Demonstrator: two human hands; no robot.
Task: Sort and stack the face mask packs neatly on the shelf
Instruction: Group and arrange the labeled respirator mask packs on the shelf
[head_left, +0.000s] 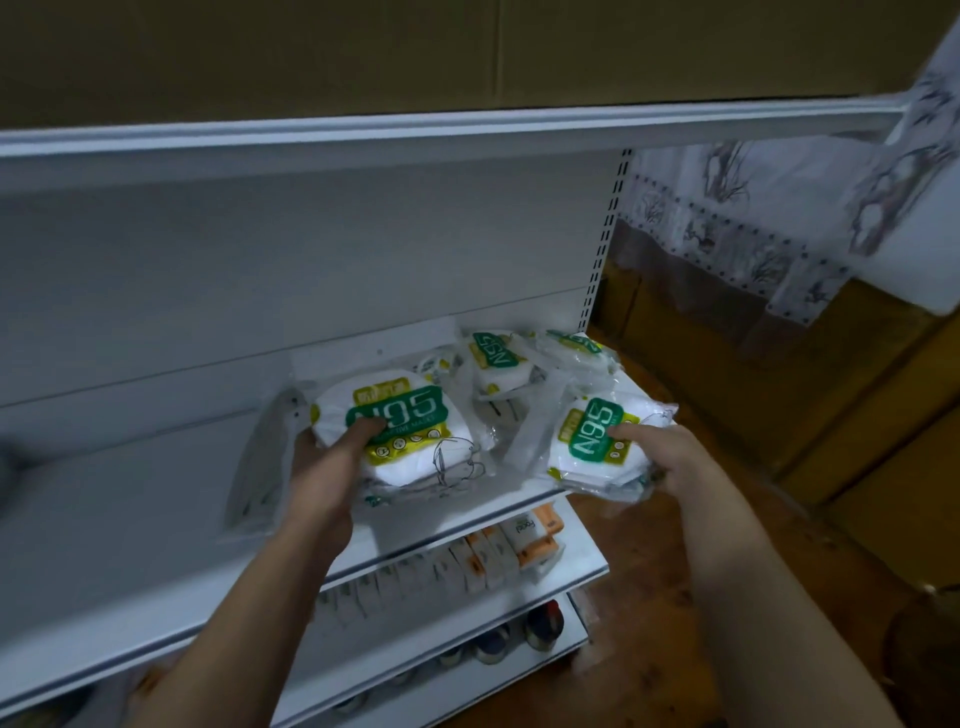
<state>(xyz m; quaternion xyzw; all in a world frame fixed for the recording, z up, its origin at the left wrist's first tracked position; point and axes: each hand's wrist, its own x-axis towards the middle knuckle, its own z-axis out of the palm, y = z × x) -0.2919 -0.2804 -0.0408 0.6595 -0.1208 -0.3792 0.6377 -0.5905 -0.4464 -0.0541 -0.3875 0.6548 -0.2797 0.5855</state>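
Head view: left hand (327, 467) grips stack of white, clear-wrapped N95 mask packs (415, 447), thumb on top; right hand (662, 454) pinches single such pack (587, 452), thumb likewise.

On the middle shelf (156, 519) a stack of mask packs (415, 441) sits with the left hand (327, 467) gripping its near-left side. To its right, a single pack (597, 441) overhangs the shelf's front right corner, pinched by the right hand (660, 452). More packs (498, 358) lie behind, against the back panel. The lower shelf (582, 561) carries small boxes (524, 540); jars (543, 621) stand on the one beneath.
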